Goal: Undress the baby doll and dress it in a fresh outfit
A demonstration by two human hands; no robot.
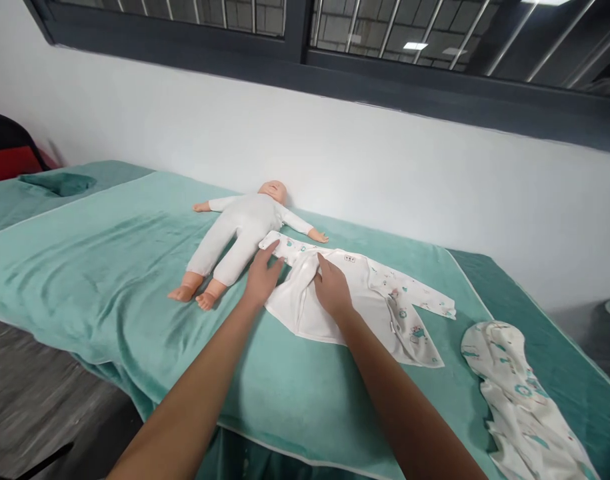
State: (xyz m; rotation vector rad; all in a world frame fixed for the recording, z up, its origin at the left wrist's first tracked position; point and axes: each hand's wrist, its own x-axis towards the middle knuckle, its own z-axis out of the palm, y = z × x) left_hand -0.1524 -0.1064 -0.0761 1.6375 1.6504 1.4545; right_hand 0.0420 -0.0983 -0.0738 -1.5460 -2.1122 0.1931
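A baby doll (237,233) in a white bodysuit lies on its back on a teal towel (109,280), head toward the wall. Beside it, to the right, a white printed baby top (379,303) is spread flat. My left hand (263,273) rests flat on the top's left sleeve, fingers stretched out. My right hand (331,287) presses on the garment's middle, its fingers curled over a fold of the fabric.
A second printed garment (519,400) lies crumpled at the right end of the table. A folded teal cloth (59,182) sits at the far left, near a red and black chair (7,150). A white wall runs behind; the table's front edge is close to me.
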